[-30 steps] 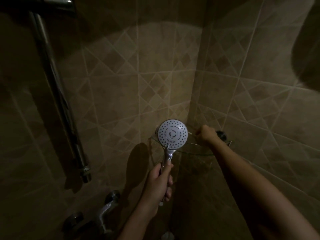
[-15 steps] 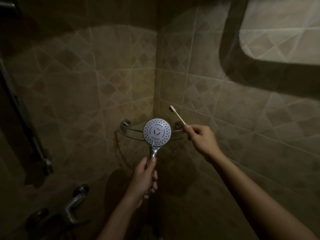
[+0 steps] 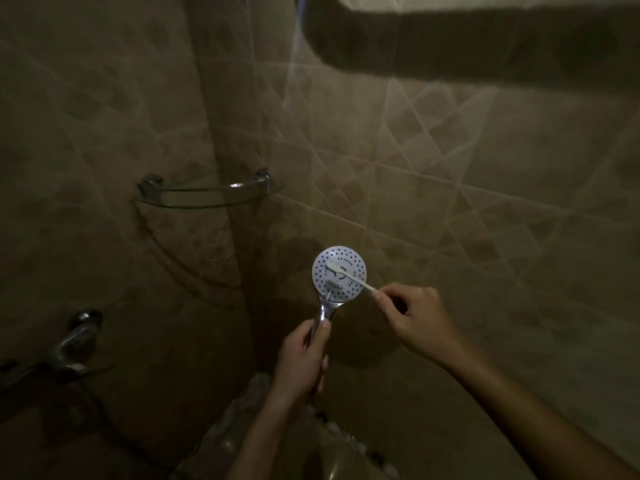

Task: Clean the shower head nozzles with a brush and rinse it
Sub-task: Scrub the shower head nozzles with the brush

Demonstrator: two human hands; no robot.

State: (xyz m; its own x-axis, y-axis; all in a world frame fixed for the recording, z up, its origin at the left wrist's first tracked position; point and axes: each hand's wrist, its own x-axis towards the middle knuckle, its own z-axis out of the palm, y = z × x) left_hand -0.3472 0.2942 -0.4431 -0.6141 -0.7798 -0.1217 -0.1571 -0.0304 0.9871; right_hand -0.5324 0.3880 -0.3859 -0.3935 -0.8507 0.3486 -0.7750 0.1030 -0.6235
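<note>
A round white shower head (image 3: 348, 287) with dark nozzle holes faces me in the head view, on a chrome handle. My left hand (image 3: 304, 358) is wrapped around that handle from below. A pale toothbrush (image 3: 349, 277) lies across the face, bristles down on its upper left part. My right hand (image 3: 414, 320) pinches the brush's handle end, just right of the shower head.
A glass corner shelf (image 3: 204, 195) with chrome brackets hangs up and left of the shower head. A chrome tap (image 3: 74, 337) sticks out of the left wall. Beige tiled walls meet in a corner behind. The light is dim.
The brush, held up beside the shower head half a second ago, now lies with its bristles on the face. Both hands and the shower head have come down away from the shelf.
</note>
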